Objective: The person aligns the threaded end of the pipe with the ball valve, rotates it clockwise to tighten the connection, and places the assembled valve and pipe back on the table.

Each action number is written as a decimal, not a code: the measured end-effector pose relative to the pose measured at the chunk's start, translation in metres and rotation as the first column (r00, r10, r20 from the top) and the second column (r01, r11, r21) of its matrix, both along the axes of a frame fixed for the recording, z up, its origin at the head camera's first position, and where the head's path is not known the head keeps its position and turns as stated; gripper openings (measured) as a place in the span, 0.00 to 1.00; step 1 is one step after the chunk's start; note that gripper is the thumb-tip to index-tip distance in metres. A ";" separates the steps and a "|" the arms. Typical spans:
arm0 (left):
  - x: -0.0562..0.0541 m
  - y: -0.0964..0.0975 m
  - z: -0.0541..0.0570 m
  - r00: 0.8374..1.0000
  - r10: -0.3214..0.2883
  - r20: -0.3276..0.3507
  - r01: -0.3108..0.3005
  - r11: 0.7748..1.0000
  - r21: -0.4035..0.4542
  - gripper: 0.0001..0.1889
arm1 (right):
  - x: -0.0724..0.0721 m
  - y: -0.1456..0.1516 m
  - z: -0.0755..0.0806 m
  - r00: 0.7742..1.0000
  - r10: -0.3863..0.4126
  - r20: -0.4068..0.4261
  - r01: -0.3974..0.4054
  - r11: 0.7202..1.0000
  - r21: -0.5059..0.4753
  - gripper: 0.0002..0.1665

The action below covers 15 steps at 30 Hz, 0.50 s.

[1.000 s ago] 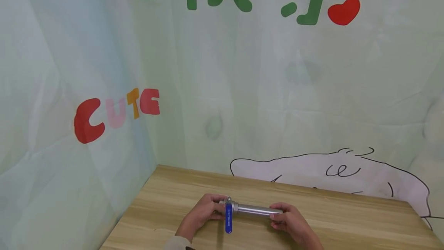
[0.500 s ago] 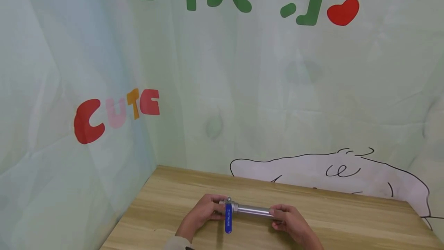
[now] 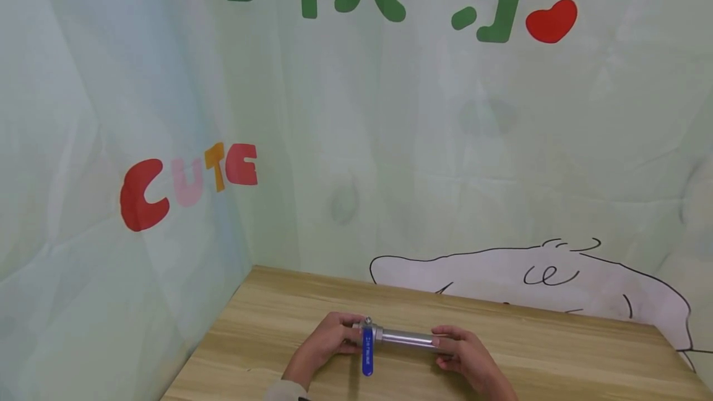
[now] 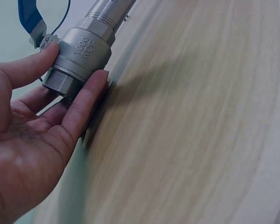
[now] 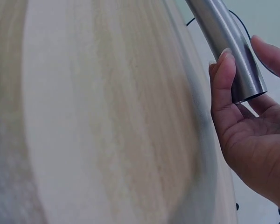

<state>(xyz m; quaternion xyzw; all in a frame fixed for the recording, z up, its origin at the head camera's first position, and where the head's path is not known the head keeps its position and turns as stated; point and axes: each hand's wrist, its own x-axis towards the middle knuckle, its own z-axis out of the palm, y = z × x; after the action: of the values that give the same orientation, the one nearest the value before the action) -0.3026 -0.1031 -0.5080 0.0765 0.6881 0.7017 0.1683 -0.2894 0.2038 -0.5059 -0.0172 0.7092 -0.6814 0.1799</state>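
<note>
A steel ball valve (image 4: 81, 53) with a blue lever (image 3: 367, 351) is joined to a straight metal pipe (image 3: 409, 339). "1000 WOG" stands raised on the valve body in the left wrist view. My left hand (image 3: 328, 339) grips the valve at its free end, thumb on one side and fingers on the other. At the pipe's other end, my right hand (image 3: 468, 354) has curled fingers around the tube. The pipe's open rim shows in the right wrist view, near the palm; the thumb there looks slightly off the metal. The lever points toward me.
Valve and pipe are held just above a wood-grain table (image 3: 267, 308). Behind it and to the left hang pale green printed cloth walls (image 3: 334, 141), meeting the table's back and left edges.
My right thumb and fingers have shifted slightly left and rolled over the pipe's end, which showed more earlier. The left hand and valve have stayed almost in place.
</note>
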 end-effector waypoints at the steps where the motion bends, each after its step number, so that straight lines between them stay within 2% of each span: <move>1: 0.000 0.000 0.000 1.000 -0.002 -0.004 0.002 1.000 0.001 0.22 | 0.000 0.000 0.000 1.000 -0.005 0.000 0.005 1.000 0.003 0.31; 11: 0.001 -0.001 -0.001 1.000 -0.004 -0.004 0.004 1.000 0.011 0.23 | 0.000 -0.001 0.003 0.999 -0.015 0.033 0.014 1.000 0.028 0.25; 15: 0.001 -0.001 -0.001 1.000 -0.006 -0.006 0.006 1.000 0.004 0.23 | 0.001 -0.001 0.003 1.000 0.003 0.021 -0.004 1.000 0.022 0.27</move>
<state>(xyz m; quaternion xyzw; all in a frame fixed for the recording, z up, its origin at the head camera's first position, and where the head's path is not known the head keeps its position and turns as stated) -0.3020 -0.1041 -0.5092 0.0811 0.6870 0.7022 0.1683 -0.2880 0.2030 -0.5033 -0.0092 0.7145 -0.6736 0.1888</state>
